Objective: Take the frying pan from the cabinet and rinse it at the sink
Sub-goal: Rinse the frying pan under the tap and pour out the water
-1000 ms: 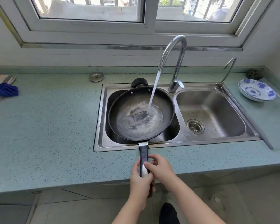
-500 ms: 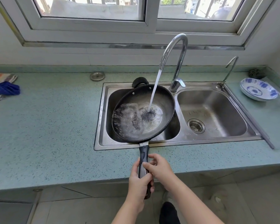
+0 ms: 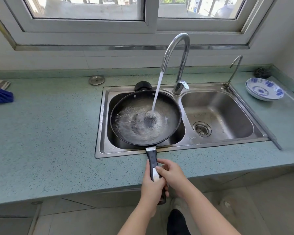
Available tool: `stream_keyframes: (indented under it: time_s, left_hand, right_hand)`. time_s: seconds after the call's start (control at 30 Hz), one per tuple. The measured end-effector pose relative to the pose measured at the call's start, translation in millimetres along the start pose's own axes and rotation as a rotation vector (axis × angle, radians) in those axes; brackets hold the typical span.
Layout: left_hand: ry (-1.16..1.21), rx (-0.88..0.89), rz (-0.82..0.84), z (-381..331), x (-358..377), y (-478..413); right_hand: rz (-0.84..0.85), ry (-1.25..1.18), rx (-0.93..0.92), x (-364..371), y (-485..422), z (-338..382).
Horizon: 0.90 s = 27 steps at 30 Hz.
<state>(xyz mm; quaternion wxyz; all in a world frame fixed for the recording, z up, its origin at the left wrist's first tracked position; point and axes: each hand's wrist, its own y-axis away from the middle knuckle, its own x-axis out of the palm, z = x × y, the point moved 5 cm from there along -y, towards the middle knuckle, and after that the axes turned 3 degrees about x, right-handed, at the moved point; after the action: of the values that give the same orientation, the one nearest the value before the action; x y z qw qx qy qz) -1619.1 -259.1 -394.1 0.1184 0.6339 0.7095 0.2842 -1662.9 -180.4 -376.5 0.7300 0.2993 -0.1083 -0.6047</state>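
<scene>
Here both hands point(image 3: 161, 180) grip the frying pan point(image 3: 145, 117) handle; tap water point(image 3: 157, 92) fills it.

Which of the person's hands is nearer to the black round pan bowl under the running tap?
Right. The right hand grips the handle nearer the black round pan bowl; the left hand grips behind it, at the handle's end.

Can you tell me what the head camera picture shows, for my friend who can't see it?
Two hands, the left hand and the right hand, hold the handle of a black frying pan over the left basin of a steel sink. Water from the tall faucet splashes into the pan. A blue-and-white bowl sits on the green counter.
</scene>
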Motion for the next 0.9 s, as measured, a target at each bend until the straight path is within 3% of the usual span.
stream_keyframes:
  time_s: [0.5, 0.9]
  left_hand:
    - [-0.579, 0.110, -0.149, 0, 43, 0]
    - [-0.505, 0.077, -0.157, -1, 38, -1]
  right_hand:
    - [-0.019, -0.172, 0.082, -31, -4, -23]
    - [0.017, -0.163, 0.064, -31, -2, -21]
